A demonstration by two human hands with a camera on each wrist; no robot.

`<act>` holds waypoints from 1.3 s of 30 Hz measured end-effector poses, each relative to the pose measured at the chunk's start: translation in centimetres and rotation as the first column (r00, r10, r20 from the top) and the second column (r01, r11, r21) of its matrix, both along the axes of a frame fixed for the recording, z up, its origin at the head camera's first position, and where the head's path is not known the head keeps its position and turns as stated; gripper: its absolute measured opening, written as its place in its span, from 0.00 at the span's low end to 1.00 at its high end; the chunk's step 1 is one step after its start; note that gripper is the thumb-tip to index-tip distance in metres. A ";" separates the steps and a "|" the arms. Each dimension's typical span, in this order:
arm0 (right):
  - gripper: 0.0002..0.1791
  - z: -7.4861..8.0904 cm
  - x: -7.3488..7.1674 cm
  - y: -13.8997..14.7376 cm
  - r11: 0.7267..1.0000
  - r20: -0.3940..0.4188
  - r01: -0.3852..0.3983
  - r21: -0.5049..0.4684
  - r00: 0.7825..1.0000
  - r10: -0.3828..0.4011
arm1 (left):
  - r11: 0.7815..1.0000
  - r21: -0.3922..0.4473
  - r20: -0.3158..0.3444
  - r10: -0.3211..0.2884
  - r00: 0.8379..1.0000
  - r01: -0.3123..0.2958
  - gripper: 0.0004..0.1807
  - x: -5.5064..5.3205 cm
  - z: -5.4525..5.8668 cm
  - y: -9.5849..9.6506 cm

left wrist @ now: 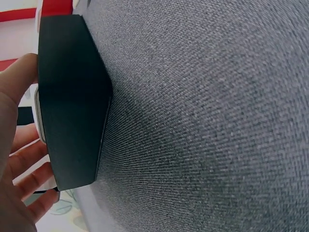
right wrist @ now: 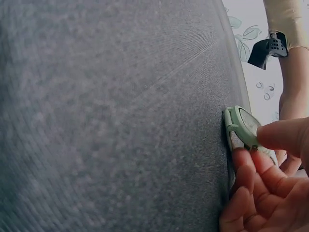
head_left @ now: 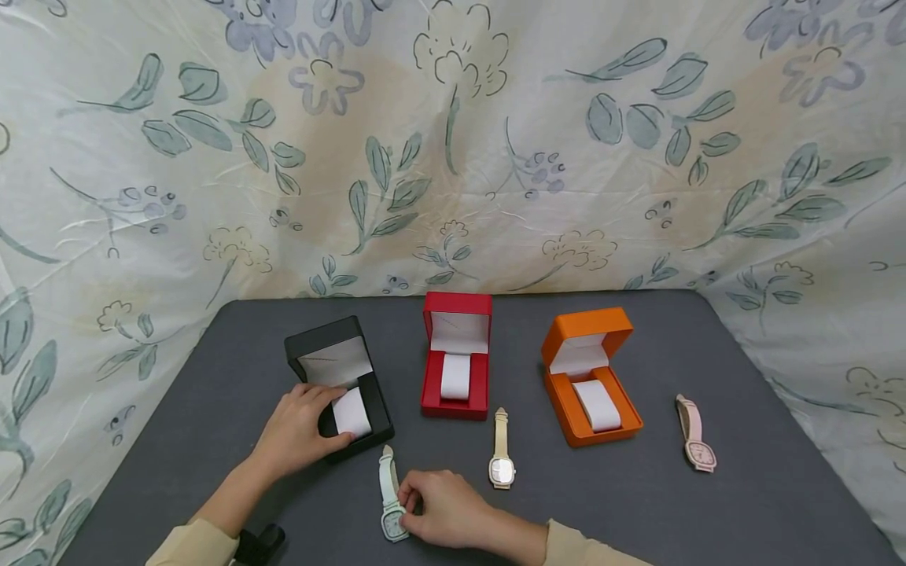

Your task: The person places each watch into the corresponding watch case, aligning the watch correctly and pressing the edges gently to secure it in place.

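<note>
My left hand (head_left: 304, 420) grips the open black watch box (head_left: 378, 405), its thumb by the front edge and its fingers near the white cushion (head_left: 351, 414) inside. From the left wrist view, the thumb and fingers lie along the rim of the black box (left wrist: 72, 101). A pale green wristwatch (head_left: 390, 491) lies stretched out in front of that box. My right hand (head_left: 449, 507) pinches it at the case. Up close in the right wrist view, the thumb presses on the face of the green watch (right wrist: 245, 123) and the fingertips are at its edge.
An open red watch box (head_left: 434, 397) stands at the back middle, an open orange one (head_left: 559, 401) right of it. Both hold white cushions. A cream watch (head_left: 501, 448) lies before the red box, a pink watch (head_left: 694, 432) at the far right. Floral cloth (head_left: 453, 157) hangs behind the grey table.
</note>
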State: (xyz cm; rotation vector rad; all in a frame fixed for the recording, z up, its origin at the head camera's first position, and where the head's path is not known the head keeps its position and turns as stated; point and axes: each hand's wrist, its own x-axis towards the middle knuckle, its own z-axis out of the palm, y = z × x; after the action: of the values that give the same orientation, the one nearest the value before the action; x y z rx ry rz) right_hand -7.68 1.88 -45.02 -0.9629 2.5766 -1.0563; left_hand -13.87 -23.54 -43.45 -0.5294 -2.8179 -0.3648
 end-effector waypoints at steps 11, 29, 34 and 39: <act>0.06 0.2 -0.3 0.0 0.995 0.160 -0.012 -0.095 0.987 0.027 | 0.999 0.012 -0.043 -0.029 0.999 0.029 0.36 -0.1 -0.1 -0.1; 0.05 0.4 -1.1 0.7 0.972 0.281 0.077 -0.223 0.960 -0.012 | 0.998 0.062 -0.020 -0.005 1.000 0.006 0.36 0.3 1.0 -0.1; 0.05 0.8 -1.4 1.1 0.967 0.301 0.095 -0.235 0.954 -0.021 | 0.997 0.075 -0.022 -0.015 1.000 0.017 0.36 0.5 1.3 -0.1; 0.05 1.1 -1.6 1.5 0.965 0.301 0.102 -0.243 0.953 -0.025 | 0.996 0.083 -0.032 -0.021 0.999 0.024 0.35 0.7 1.6 -0.1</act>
State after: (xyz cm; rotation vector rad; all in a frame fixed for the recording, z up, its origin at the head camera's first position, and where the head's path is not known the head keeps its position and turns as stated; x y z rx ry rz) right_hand -9.27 3.33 -43.90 -0.7090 2.2783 -1.4572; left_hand -13.22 -23.64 -41.88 -0.5447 -2.7547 -0.4722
